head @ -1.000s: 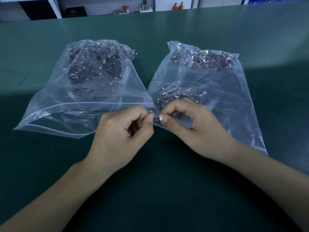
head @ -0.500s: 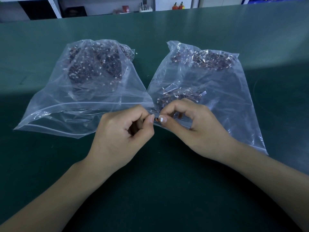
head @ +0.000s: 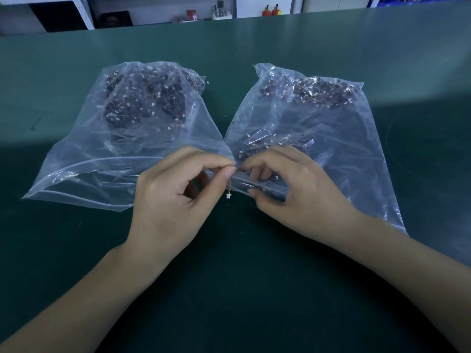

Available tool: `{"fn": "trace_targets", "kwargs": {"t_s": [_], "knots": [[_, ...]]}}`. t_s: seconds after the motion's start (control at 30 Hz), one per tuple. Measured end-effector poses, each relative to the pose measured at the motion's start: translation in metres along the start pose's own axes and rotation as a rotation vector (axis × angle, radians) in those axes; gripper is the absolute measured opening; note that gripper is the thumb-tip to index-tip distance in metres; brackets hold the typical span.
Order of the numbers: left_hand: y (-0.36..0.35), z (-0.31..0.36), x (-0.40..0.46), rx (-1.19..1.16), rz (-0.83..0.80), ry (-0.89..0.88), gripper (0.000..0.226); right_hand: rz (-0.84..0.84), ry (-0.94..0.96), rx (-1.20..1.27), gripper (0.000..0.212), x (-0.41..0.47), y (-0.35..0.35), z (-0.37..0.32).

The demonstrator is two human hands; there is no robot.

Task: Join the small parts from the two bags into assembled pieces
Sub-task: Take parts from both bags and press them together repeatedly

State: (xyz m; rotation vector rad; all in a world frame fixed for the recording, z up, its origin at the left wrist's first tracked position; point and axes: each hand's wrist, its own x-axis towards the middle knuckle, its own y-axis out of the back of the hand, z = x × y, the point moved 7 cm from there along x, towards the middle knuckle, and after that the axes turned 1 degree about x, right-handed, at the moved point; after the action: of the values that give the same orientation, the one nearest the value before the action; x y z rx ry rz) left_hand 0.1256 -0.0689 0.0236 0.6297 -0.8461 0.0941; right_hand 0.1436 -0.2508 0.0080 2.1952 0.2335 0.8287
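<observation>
Both hands met over the green tabletop (head: 254, 289), just in front of the mouths of two clear plastic bags. The left hand (head: 173, 200) had its grip narrow, thumb and forefinger pinched on a small part from which a thin wire (head: 230, 187) hung down to a tiny white connector (head: 228, 196) just below the pinch. The right hand (head: 288, 189) had its grip narrow too, its fingertips closed on something very small right beside the left pinch; whether the two parts were already touching could not be told, since the fingers hid the joint. Beyond the left grip lay the left bag (head: 102, 154), its dark tangle of wired parts heaped at the far end; beyond the right grip lay the right bag (head: 344, 138), with one heap far off and a smaller cluster just behind the right knuckles. The step in hand looked like mating one part from each bag, probably pressing them together between the two pinches. No finished pieces could be picked out on the tabletop, so how far along the work was could not be judged. The next move would call for lining up the tiny ends squarely and pushing gently, since the wire looked fine and easy to bend; the joined piece would then need setting down apart from both bags.
</observation>
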Motion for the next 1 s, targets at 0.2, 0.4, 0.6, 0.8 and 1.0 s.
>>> {"fn": "trace_targets", "kwargs": {"t_s": [0.2,0.4,0.6,0.8,1.0], "knots": [[-0.006,0.005,-0.002,-0.014,-0.072,-0.093,0.01,0.091,-0.074,0.054,0.03,-0.001,0.01,0.006],[-0.017,0.004,-0.007,0.103,-0.174,-0.2,0.017,0.142,-0.098,0.043,0.031,0.0,0.014,0.009],[-0.014,0.003,-0.002,0.361,-0.098,-0.29,0.023,0.161,-0.072,0.027,0.027,0.0,0.018,0.009],[-0.03,0.008,-0.004,0.495,-0.258,-0.311,0.025,0.154,-0.05,0.051,0.024,-0.002,0.013,0.005],[-0.04,0.009,-0.003,0.584,-0.385,-0.192,0.034,0.137,-0.042,0.066,0.022,-0.002,0.01,0.003]]}}
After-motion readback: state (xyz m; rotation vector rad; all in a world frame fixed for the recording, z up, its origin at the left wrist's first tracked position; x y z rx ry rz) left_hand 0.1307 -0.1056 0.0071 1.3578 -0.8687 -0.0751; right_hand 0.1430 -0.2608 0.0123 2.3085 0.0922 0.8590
